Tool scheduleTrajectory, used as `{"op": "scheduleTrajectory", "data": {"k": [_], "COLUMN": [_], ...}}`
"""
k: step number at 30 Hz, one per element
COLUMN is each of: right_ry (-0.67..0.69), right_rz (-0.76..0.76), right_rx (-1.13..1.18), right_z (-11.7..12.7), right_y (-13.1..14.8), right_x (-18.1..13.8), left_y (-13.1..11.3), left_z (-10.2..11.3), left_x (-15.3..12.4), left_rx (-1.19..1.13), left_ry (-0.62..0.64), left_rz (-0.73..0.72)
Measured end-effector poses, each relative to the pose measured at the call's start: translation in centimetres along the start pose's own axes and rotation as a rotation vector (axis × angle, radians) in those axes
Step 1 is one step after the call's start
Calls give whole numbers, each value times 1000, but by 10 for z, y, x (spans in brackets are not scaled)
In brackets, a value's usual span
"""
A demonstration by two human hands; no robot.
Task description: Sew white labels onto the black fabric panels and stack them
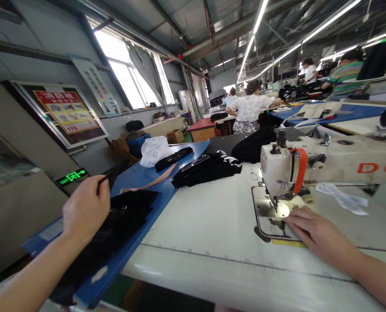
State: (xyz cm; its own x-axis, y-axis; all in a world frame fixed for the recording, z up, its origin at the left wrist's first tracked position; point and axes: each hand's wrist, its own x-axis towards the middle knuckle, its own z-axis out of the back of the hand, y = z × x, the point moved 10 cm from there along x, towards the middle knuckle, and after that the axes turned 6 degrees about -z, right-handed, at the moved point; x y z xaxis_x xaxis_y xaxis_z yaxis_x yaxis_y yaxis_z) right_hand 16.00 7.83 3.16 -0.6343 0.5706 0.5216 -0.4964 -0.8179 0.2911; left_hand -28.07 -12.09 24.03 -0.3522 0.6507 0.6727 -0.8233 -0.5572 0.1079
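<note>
My left hand (86, 209) is closed in a pinch on the edge of a black fabric piece (115, 225) that lies on the blue side table (137, 175) at the left. My right hand (313, 232) rests flat, fingers stretched, on the metal needle plate (269, 214) of the white sewing machine (287, 167), just right of the needle. Nothing is in the right hand.
A pile of black garments (205, 169) lies at the far edge of the white worktable (212, 225). A white plastic bag (154, 149) and a black strip sit on the blue table. Paper scraps (342, 197) lie behind the machine. Other people work at tables in the background.
</note>
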Motion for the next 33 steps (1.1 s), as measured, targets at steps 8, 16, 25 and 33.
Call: {"op": "scheduleTrajectory", "data": {"k": [8,16,25,33], "right_ry": [50,87,24,-108], "right_rz": [-39,-78,-123,-487], "right_rx": [-1,-44,-38,-260], "right_z": [7,7,15,79], "right_y": [9,6,1,-92], "right_x": [9,14,18,-21], "left_y": [-244,-347,-371,-364], "left_z": [-93,-98,-77,-124], "left_x": [-104,-133,-127,-131], "left_rx": [-459,-678,-855,-596], "left_ry": [438,544,468,383], "left_rz": [-533,-637,-734,-932]}}
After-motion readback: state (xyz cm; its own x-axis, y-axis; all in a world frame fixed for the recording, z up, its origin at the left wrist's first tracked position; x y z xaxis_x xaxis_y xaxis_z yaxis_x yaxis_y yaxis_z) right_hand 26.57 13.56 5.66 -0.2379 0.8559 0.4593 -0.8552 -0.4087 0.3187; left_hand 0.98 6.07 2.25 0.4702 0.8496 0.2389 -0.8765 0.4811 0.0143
